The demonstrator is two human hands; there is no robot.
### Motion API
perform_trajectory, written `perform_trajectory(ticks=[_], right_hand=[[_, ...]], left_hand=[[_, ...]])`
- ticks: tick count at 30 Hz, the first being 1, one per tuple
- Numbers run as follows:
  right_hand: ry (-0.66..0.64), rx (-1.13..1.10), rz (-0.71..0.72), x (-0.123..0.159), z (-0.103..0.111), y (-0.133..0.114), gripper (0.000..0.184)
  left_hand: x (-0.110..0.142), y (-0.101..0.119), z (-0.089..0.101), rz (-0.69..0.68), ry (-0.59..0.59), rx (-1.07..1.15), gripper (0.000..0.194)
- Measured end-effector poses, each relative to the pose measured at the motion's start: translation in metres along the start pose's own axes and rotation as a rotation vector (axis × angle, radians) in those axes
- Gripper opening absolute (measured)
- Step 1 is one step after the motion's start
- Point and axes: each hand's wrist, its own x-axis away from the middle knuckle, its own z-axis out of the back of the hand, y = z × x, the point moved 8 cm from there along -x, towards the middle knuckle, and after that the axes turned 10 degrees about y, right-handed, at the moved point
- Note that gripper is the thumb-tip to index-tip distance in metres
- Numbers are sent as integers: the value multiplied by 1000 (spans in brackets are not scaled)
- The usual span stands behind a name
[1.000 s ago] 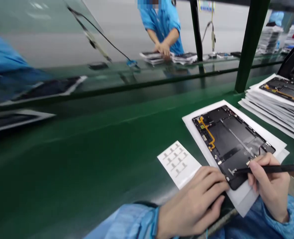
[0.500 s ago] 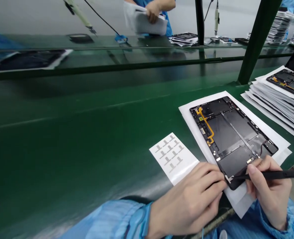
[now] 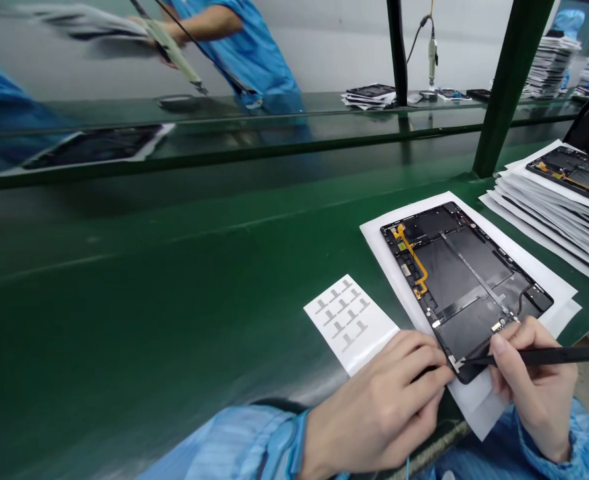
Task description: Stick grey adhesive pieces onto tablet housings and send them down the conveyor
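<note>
A dark tablet housing [image 3: 467, 267] with a yellow flex cable lies open side up on white paper sheets [image 3: 374, 230]. My left hand [image 3: 379, 403] is closed, its curled fingertips at the housing's near left corner. Partly covered by that hand is a white sheet of small grey T-shaped stickers [image 3: 347, 320]. In my right hand [image 3: 534, 387] are black tweezers [image 3: 549, 355], gripped like a pen. Their tips meet a pale grey sticker [image 3: 455, 364] at the same corner; whether they pinch it cannot be made out.
To the right, another tablet housing [image 3: 577, 172] tops a stack of paper sheets [image 3: 549, 220]. A green post [image 3: 509, 93] rises behind. Across the bench, a co-worker in blue [image 3: 264, 53] holds blurred sheets near a hanging electric screwdriver [image 3: 169, 47].
The co-worker has moved left with the sheets. The tweezer tips have shifted slightly left along the corner sticker. My left hand stays nearly in place, and the view has tilted a little.
</note>
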Motion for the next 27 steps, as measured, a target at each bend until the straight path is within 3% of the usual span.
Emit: perform_trajectory(ticks=[10, 18, 27], right_hand=[[-13, 20, 59, -1, -1, -4, 30], [4, -36, -38, -2, 0, -1, 30], [-15, 7, 51, -3, -3, -5, 31]], left_hand=[[-1, 1, 1, -13, 27, -7, 23], [-2, 2, 2, -15, 31, -4, 24], [-1, 0, 2, -22, 43, 9, 23]])
